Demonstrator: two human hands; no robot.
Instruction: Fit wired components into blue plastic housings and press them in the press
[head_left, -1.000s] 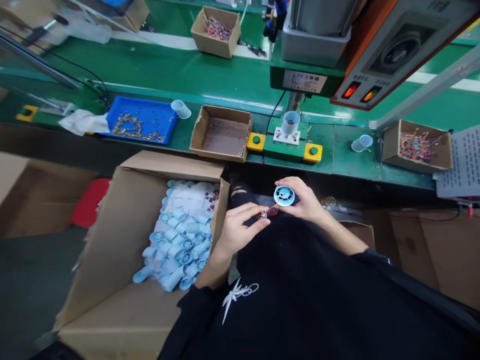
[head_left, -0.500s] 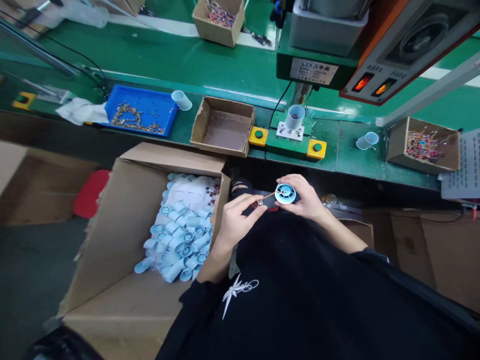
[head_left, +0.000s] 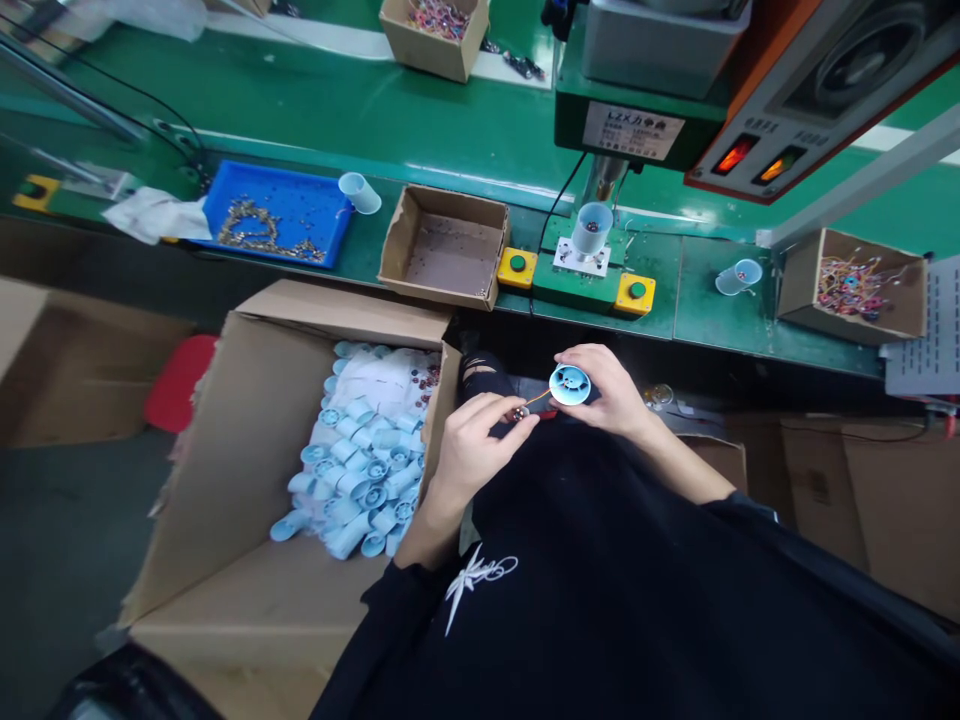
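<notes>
A light blue cup-shaped part (head_left: pixel 570 384), its ribbed inner face turned up, sits in the fingers of my right hand (head_left: pixel 611 388). An orange wire (head_left: pixel 539 397) runs from it to a small coppery round piece (head_left: pixel 519 412), pinched between thumb and fingers of my left hand (head_left: pixel 476 440). Both hands are above my lap, in front of the bench edge. Left of them, a large carton (head_left: pixel 202 480) holds several light blue cups (head_left: pixel 360 480). Another cup (head_left: pixel 592 230) stands on the metal plate of the green press (head_left: pixel 622 140).
Along the green bench (head_left: pixel 285 110) are a blue tray of metal bits (head_left: pixel 300 207), an open carton (head_left: pixel 457 245), two yellow button boxes (head_left: pixel 517 267), loose cups (head_left: pixel 738 277) and a carton of wired parts (head_left: pixel 855 285). An orange-edged control box (head_left: pixel 825 90) overhangs at right.
My left hand and the small coppery piece have dropped slightly, and the wire looks slacker. The blue part is tilted a little differently in my right hand. The camera view has shifted slightly.
</notes>
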